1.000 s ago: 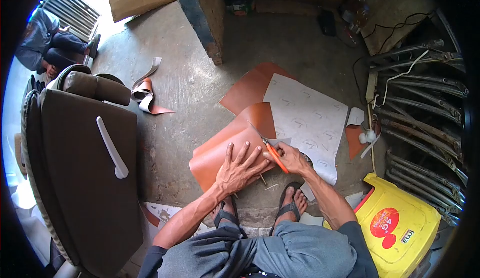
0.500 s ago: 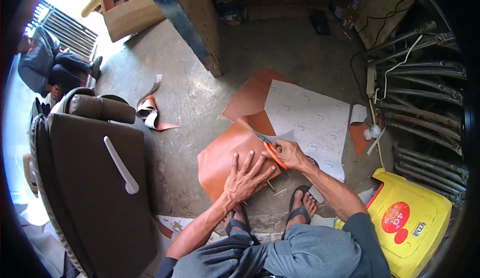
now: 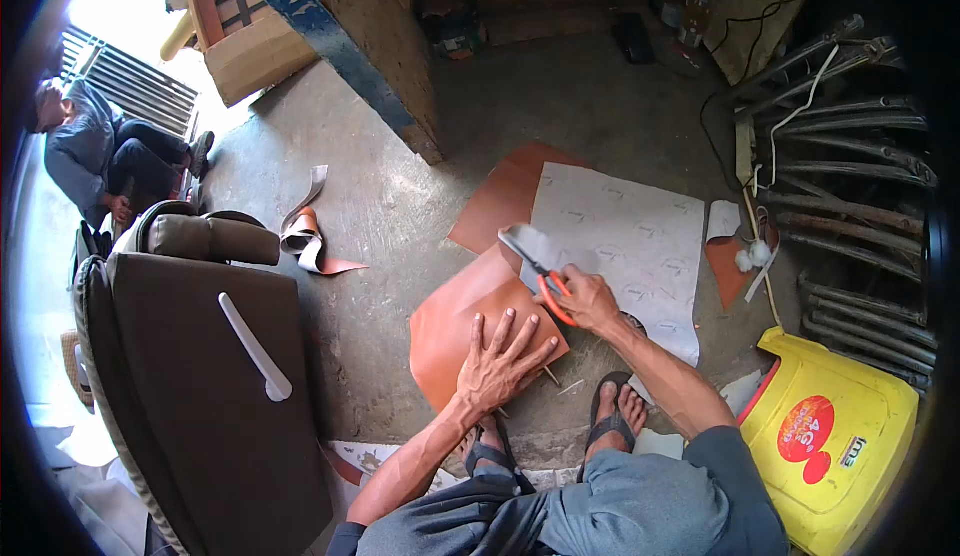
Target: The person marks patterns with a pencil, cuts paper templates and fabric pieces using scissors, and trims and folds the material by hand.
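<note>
My left hand [image 3: 497,361] lies flat with spread fingers on an orange-brown sheet of leather-like material [image 3: 445,326] on the floor. In my right hand [image 3: 585,301] are scissors [image 3: 553,291] with orange handles, their blades at the upper edge of that sheet. A flap there curls up and shows its pale backing. Beyond the blades lies a larger piece with its white printed backing [image 3: 640,226] facing up, and another brown piece [image 3: 505,196] shows beside it. A thin stick-like end pokes out under the sheet near my left fingers.
A dark padded seat [image 3: 210,376] with a white lever stands at left. Curled scraps [image 3: 305,241] lie on the floor. Metal frames [image 3: 850,186] are stacked at right, above a yellow plastic stool-like item [image 3: 845,436]. Another person [image 3: 95,156] sits at upper left.
The scissors have opened their blades and moved slightly, and the strip at the cut now curls up more. My left hand stays pressed on the sheet. The whole view has shifted a little.
</note>
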Tool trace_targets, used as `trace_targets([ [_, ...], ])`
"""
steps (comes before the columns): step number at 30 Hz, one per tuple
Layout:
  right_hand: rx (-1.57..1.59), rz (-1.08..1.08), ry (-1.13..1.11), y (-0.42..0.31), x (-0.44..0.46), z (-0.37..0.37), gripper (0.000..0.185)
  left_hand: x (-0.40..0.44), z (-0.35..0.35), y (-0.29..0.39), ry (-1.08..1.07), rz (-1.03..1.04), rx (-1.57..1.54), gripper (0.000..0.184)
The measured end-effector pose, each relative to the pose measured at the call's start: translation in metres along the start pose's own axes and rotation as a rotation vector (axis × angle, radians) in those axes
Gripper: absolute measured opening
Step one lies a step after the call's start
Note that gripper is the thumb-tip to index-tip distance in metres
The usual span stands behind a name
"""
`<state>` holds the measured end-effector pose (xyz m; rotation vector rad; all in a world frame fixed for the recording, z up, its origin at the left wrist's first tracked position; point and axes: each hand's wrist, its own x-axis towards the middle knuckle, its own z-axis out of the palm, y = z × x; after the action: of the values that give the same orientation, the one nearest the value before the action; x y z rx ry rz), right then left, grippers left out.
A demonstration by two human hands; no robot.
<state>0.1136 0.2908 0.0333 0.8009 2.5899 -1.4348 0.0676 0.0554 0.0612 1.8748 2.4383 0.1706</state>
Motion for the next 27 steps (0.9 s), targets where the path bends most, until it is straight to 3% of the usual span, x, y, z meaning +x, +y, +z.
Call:
trace_targets([
  [1,-0.001,0.004,0.002,0.009,-0.002,-0.002,0.064,-0.001,0.001,0.001,0.009,0.002,0.007,0.062],
  [3,0.148,0.205,0.232,0.035,-0.003,-0.01,0.059,0.0,0.002,0.002,0.025,0.004,0.011,0.062],
  [5,-0.015,0.268,0.462,0.07,0.006,-0.029,0.047,0.0,-0.002,0.0,-0.018,0.001,-0.014,0.066],
  [7,-0.211,0.402,0.546,0.084,0.0,-0.067,0.045,0.001,-0.004,-0.002,-0.038,0.009,0.009,0.068],
  [11,-0.399,0.347,0.581,0.123,-0.03,-0.083,0.066,0.007,-0.015,-0.008,-0.146,0.013,-0.016,0.074],
  [13,-0.562,-0.01,0.617,0.12,-0.05,-0.052,0.067,0.008,-0.011,-0.016,-0.127,0.016,-0.052,0.075],
  [15,-0.466,-0.189,0.124,0.086,-0.075,-0.029,0.061,0.009,-0.009,-0.022,-0.076,0.086,-0.092,0.075],
  [16,-0.471,-0.189,0.122,0.084,-0.079,-0.023,0.061,0.011,-0.009,-0.025,-0.1,0.122,-0.068,0.074],
  [18,-0.786,-0.212,-0.083,0.086,-0.078,-0.016,0.054,0.014,-0.013,-0.03,-0.127,0.139,-0.062,0.073],
  [23,-0.826,-0.118,0.136,0.093,-0.071,-0.013,0.048,0.004,-0.006,-0.021,-0.111,0.127,0.006,0.066],
  [25,-0.715,0.125,0.219,0.091,-0.069,-0.008,0.046,0.002,-0.006,-0.015,-0.108,0.098,0.039,0.065],
  [27,-0.756,0.148,0.244,0.118,-0.072,-0.018,0.044,-0.002,-0.004,-0.009,-0.088,0.028,0.006,0.066],
])
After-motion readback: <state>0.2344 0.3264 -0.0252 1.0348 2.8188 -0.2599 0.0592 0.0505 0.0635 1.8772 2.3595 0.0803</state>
